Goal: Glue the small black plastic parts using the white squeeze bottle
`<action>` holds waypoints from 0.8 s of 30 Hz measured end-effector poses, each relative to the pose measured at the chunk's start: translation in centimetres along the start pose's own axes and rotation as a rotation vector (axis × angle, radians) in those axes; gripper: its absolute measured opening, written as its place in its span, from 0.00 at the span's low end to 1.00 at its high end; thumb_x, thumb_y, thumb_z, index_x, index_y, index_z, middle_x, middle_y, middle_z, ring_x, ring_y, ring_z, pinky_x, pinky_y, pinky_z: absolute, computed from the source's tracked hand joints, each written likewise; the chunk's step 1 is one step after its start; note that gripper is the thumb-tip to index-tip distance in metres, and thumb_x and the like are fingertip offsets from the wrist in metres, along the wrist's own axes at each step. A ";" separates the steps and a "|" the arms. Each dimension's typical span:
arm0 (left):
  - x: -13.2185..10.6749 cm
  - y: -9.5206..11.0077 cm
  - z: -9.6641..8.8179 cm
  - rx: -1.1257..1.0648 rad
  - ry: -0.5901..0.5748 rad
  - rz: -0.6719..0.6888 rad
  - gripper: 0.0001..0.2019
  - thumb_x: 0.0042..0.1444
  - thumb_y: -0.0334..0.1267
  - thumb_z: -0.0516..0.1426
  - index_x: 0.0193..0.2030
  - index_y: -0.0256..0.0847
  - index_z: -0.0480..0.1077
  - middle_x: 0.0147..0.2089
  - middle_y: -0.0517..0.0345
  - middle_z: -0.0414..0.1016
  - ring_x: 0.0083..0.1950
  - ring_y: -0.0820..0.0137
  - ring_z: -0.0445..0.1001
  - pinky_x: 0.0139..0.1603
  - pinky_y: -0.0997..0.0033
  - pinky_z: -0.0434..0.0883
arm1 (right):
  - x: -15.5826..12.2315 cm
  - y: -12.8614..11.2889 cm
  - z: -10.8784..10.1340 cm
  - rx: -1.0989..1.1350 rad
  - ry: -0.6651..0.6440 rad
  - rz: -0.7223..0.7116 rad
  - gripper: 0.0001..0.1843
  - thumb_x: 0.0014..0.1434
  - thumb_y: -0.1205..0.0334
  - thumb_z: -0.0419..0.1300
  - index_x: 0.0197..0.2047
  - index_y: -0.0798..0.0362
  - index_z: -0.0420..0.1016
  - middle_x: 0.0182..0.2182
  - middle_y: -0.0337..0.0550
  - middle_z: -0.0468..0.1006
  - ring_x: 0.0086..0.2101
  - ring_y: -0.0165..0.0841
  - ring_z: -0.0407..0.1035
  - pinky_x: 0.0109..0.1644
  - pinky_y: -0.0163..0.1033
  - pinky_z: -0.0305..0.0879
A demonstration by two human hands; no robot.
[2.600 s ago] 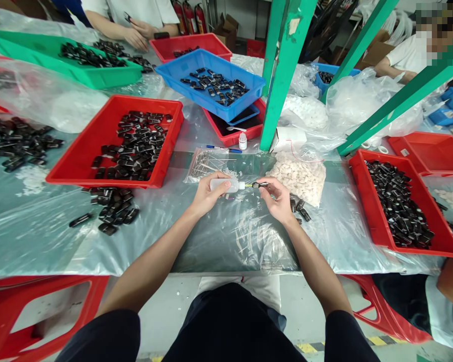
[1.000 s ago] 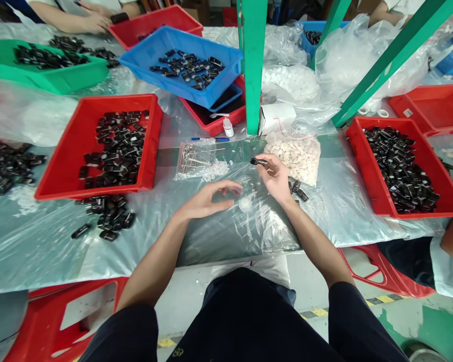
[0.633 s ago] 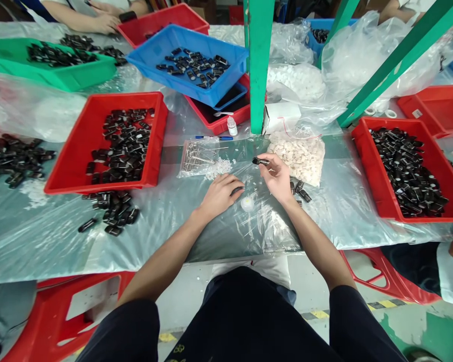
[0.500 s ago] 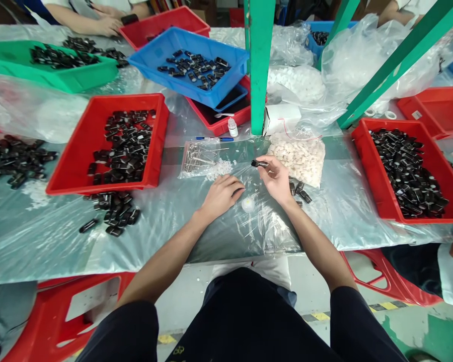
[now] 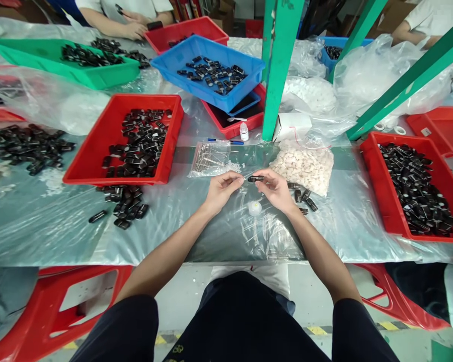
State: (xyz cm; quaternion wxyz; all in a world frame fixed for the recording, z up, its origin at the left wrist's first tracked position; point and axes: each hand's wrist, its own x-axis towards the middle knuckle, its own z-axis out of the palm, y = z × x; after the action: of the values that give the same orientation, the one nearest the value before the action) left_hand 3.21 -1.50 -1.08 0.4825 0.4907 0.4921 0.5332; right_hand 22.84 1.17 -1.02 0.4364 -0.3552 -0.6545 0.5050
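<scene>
Right hand (image 5: 275, 191) held a black part (image 5: 255, 178) in a pinch, over the middle of the table (image 5: 219, 244). Left hand (image 5: 221, 191) was just beside the part's left end, thumb and forefinger tips drawn close together; could not tell whether anything thin sat between them.

Change: half a second before, the left hand lay lower and further off, near the table; now raised close to the part. At the earliest look it gripped the bottle (image 5: 254, 208), nozzle toward the part; now the bottle stood on the table, on the near side of the hands.

Surface: clear plastic sheeting, wrinkled and shiny. Bag of pins (image 5: 207, 160) beyond the left hand, white bits (image 5: 234, 167) beside it. Bag of pale pieces (image 5: 305, 166) beyond the right hand, loose black parts (image 5: 305, 198) close by. Red tray (image 5: 92, 151) of black parts to the left, another red tray (image 5: 379, 188) far right. Blue tray (image 5: 192, 89) further back, left of a green post (image 5: 281, 75).

Room: co-worker's hands (image 5: 135, 29) across the table; red stool (image 5: 26, 311) below left; yellow-black tape on the floor.
</scene>
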 end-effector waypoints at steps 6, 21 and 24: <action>-0.1 -0.1 0.2 -0.014 -0.022 -0.029 0.20 0.49 0.57 0.70 0.30 0.40 0.78 0.29 0.58 0.74 0.31 0.71 0.68 0.35 0.69 0.67 | -0.1 -0.1 0.1 0.044 -0.029 0.021 0.15 0.62 0.49 0.66 0.47 0.50 0.77 0.34 0.40 0.77 0.27 0.29 0.68 0.27 0.35 0.63; -0.2 0.2 0.2 -0.032 -0.054 -0.096 0.20 0.48 0.56 0.70 0.33 0.40 0.76 0.29 0.60 0.74 0.31 0.71 0.71 0.36 0.69 0.71 | -0.1 0.1 0.1 0.056 -0.035 0.030 0.17 0.61 0.46 0.67 0.46 0.49 0.77 0.35 0.41 0.78 0.27 0.29 0.67 0.29 0.36 0.65; -0.2 0.2 0.2 -0.037 -0.068 -0.093 0.20 0.49 0.55 0.70 0.34 0.40 0.76 0.29 0.60 0.74 0.31 0.71 0.71 0.37 0.68 0.71 | -0.1 0.1 0.0 0.045 -0.032 0.021 0.17 0.61 0.46 0.67 0.46 0.50 0.77 0.38 0.42 0.79 0.28 0.29 0.67 0.30 0.36 0.66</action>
State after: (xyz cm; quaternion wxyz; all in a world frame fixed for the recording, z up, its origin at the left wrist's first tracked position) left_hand 3.40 -1.69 -0.93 0.5322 0.4759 0.4879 0.5022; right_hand 22.85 1.06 -1.19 0.4285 -0.3438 -0.6461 0.5299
